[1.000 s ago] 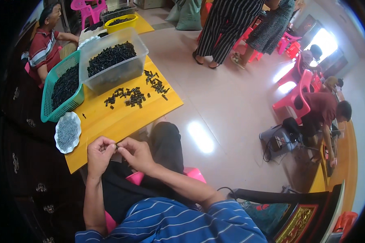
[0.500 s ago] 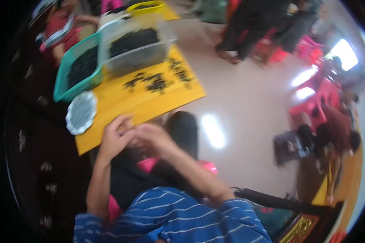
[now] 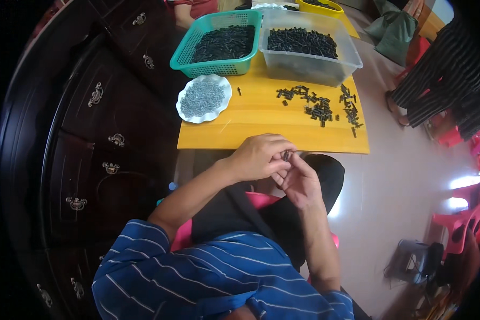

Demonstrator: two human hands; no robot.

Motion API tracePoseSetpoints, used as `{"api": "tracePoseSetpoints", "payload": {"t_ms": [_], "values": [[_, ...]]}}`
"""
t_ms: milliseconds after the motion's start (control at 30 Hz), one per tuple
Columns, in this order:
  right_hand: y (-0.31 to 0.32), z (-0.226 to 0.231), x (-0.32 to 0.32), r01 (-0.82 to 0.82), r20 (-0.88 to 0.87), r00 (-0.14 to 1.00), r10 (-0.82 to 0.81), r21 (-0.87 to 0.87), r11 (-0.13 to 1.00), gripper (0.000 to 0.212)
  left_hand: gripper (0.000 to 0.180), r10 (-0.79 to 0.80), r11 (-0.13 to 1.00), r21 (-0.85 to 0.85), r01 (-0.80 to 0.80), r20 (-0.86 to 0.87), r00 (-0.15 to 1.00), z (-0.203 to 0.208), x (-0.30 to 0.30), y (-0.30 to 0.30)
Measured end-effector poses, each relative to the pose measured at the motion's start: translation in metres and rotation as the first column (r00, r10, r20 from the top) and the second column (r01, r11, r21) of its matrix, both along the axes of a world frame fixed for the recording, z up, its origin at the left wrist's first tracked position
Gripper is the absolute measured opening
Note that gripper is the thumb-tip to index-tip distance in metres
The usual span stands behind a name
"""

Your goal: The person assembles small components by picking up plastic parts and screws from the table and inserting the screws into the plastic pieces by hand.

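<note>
A small dark piece [image 3: 286, 156] is pinched between my hands, just off the near edge of the yellow table [image 3: 240, 137]. My left hand [image 3: 258, 158] curls its fingers round it from the left. From the right, the thumb and fingertips of my right hand [image 3: 302, 184] close on the same piece. Loose small black pieces [image 3: 320, 110] lie scattered on the right half of the table. A white scalloped plate [image 3: 184, 113] at the left holds many thin, clear or silvery bits. One lone black piece [image 3: 239, 92] lies beside that plate.
Behind the plate stand a green basket [image 3: 213, 69] and a clear plastic bin [image 3: 304, 72], both heaped with black pieces. A yellow basin [image 3: 319, 8] is farther back. Dark drawers [image 3: 98, 133] line the left. At right are a person in striped trousers [image 3: 437, 69] and red stools [image 3: 461, 226].
The view has turned, so the table and my hands now appear farther right and sharper. My hands stay together, and the piece between them is now visible.
</note>
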State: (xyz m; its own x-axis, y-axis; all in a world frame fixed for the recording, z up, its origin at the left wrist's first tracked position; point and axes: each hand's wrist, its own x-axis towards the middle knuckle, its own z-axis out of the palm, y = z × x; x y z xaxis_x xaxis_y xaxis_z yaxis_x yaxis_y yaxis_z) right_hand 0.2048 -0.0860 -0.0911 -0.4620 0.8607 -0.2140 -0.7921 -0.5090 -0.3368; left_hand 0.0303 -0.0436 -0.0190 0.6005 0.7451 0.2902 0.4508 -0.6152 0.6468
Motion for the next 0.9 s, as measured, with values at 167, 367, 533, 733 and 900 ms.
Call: {"api": "tracePoseSetpoints", "payload": {"t_ms": [167, 367, 533, 733, 900], "values": [[-0.001, 0.005, -0.002, 0.002, 0.002, 1.0, -0.002, 0.0, 1.0, 0.028, 0.032, 0.011, 0.999, 0.031, -0.011, 0.005, 1.0, 0.005, -0.001, 0.0], [-0.002, 0.001, -0.002, 0.033, -0.022, 0.999, -0.034, -0.011, 0.999, 0.028, 0.024, -0.026, 0.992, 0.125, 0.025, 0.005, 1.0, 0.002, 0.005, 0.001], [-0.004, 0.004, -0.001, 0.042, -0.003, 0.999, -0.042, 0.047, 0.998, 0.028, 0.02, 0.002, 0.977, 0.212, -0.004, 0.007, 1.0, -0.003, 0.01, -0.003], [-0.004, 0.003, -0.001, 0.041, 0.024, 0.999, -0.044, 0.092, 0.995, 0.028, 0.019, -0.01, 0.981, 0.195, 0.007, 0.018, 1.0, -0.005, 0.008, -0.002], [-0.004, 0.003, -0.002, 0.058, 0.013, 0.998, -0.059, 0.051, 0.997, 0.026, 0.019, 0.01, 0.972, 0.236, -0.023, 0.054, 0.998, -0.014, 0.009, -0.001]]}}
